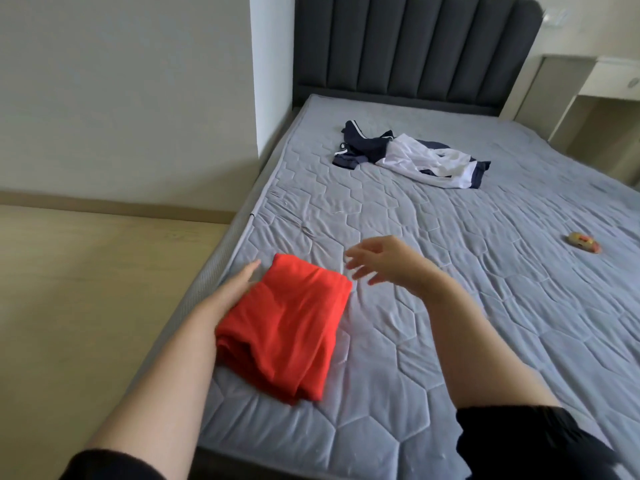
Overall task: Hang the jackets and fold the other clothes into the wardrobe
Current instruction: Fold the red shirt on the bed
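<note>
A folded red garment [287,323] lies near the left edge of the grey quilted mattress [450,306]. My left hand [239,280] lies flat along its left side, fingers straight, partly hidden under the cloth's edge. My right hand [377,259] hovers just past the garment's far right corner, fingers spread and relaxed, holding nothing. Farther up the bed a crumpled navy and white jacket [412,155] lies spread out.
A dark padded headboard [415,46] stands at the far end. A small yellow and red object [583,241] rests on the mattress at the right. A pale bedside unit [588,95] is at the right, and light wooden floor [86,289] runs along the bed's left.
</note>
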`<action>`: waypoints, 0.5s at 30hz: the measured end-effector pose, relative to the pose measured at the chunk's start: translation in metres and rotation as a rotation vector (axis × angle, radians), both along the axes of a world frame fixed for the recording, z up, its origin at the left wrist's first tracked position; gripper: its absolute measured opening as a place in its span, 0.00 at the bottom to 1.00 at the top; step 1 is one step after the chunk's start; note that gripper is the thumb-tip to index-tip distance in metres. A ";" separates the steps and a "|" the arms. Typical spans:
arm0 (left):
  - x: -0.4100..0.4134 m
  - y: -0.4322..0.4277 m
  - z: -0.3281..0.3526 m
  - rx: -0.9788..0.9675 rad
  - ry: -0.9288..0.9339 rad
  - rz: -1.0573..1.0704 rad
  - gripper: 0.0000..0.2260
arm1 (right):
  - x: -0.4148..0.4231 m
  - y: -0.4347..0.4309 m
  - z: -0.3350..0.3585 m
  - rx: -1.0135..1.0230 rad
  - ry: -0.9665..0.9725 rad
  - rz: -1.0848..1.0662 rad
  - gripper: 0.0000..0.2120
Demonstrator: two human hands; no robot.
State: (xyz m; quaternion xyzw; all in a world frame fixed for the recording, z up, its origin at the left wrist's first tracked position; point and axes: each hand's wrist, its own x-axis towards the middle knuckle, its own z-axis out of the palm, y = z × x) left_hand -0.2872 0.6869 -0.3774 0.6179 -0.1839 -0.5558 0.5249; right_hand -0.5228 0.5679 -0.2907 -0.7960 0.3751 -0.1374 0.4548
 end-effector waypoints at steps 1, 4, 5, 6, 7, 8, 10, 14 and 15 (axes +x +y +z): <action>0.005 0.000 -0.003 0.022 -0.094 -0.046 0.20 | 0.000 -0.007 -0.009 0.031 0.020 -0.136 0.12; 0.006 0.007 -0.006 0.080 -0.215 -0.267 0.14 | -0.001 -0.008 -0.038 0.325 0.239 -0.271 0.21; 0.002 0.008 -0.005 0.078 -0.266 -0.307 0.13 | 0.001 -0.003 -0.051 0.466 0.245 -0.261 0.25; -0.001 0.007 -0.002 0.063 -0.322 -0.309 0.12 | 0.006 0.004 -0.063 0.607 0.199 -0.248 0.28; -0.005 0.006 0.000 0.043 -0.346 -0.275 0.11 | 0.010 0.011 -0.074 0.730 0.126 -0.237 0.31; -0.009 0.006 0.002 0.011 -0.337 -0.239 0.11 | 0.014 0.017 -0.082 0.820 0.047 -0.224 0.33; -0.015 0.004 0.000 -0.083 -0.262 -0.189 0.11 | 0.021 0.022 -0.087 0.927 -0.096 -0.195 0.35; -0.029 0.003 -0.004 -0.275 -0.039 -0.098 0.14 | 0.025 0.014 -0.076 1.029 -0.323 -0.276 0.28; -0.033 0.002 -0.005 -0.303 -0.001 -0.084 0.15 | 0.025 0.011 -0.073 1.027 -0.345 -0.307 0.25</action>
